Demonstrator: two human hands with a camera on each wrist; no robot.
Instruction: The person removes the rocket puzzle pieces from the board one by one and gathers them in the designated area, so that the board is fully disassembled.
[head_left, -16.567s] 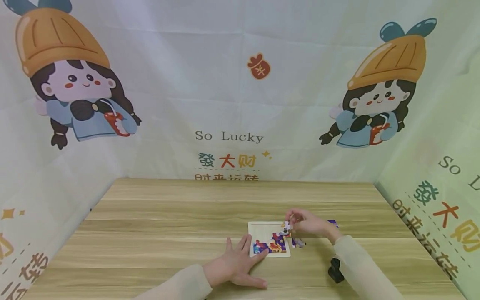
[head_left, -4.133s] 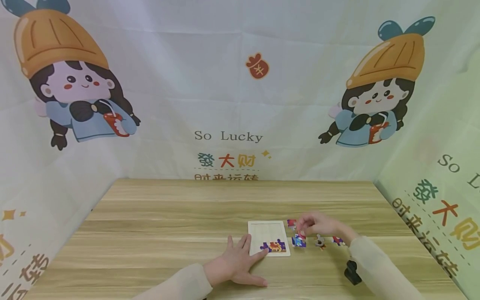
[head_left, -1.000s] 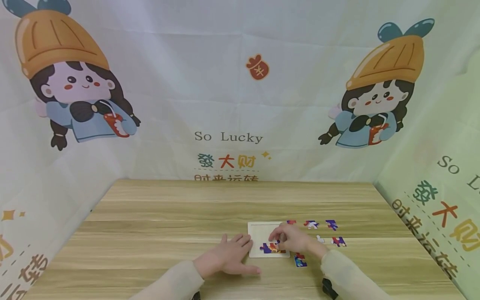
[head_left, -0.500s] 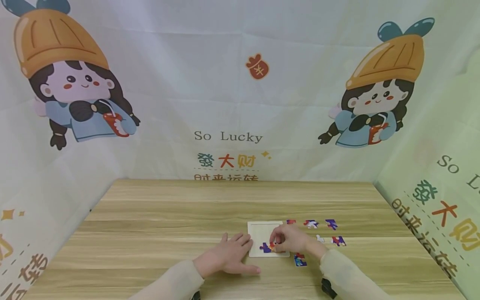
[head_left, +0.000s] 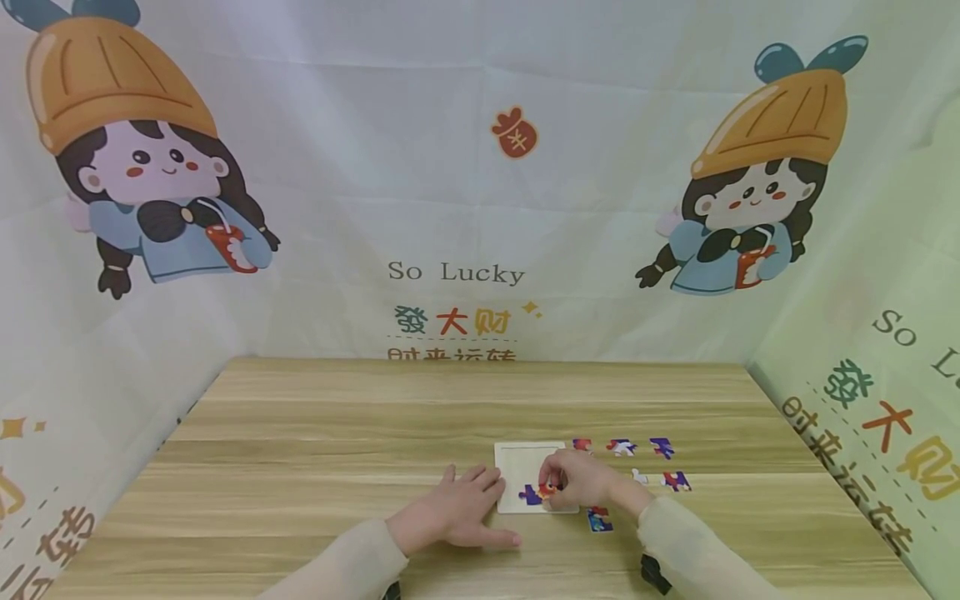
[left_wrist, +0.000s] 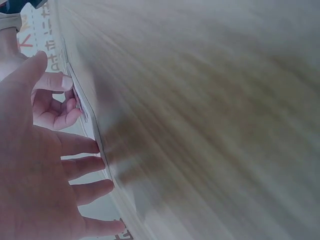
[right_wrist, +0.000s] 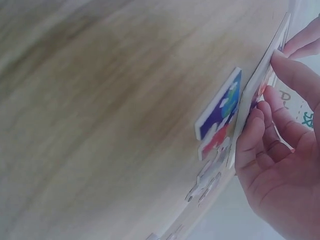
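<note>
A shallow pale puzzle tray [head_left: 517, 462] lies on the wooden table in the head view. My left hand [head_left: 453, 512] is spread with straight fingers, its fingertips touching the tray's left edge. Over the lower right of the tray, my right hand [head_left: 581, 479] pinches an orange-patterned puzzle piece [head_left: 550, 490] between thumb and fingers. A purple puzzle piece [head_left: 530, 495] lies just left of it in the tray. My fingers partly hide both the held piece and the tray's right side. In the right wrist view, a blue-and-purple puzzle piece [right_wrist: 220, 107] lies flat beside the tray.
Right of the tray, loose puzzle pieces lie in a scattered group: a red one [head_left: 582, 445], a white one [head_left: 621, 448], a purple one [head_left: 662, 448] and a red-purple one [head_left: 677, 481]. A printed cloth [head_left: 465, 208] encloses the table's back and sides.
Compared with the oldest frame, fewer pieces sit in the tray and more lie to its right. My right hand came leftward onto the tray; over the last half second the orange-patterned piece shifts slightly.
</note>
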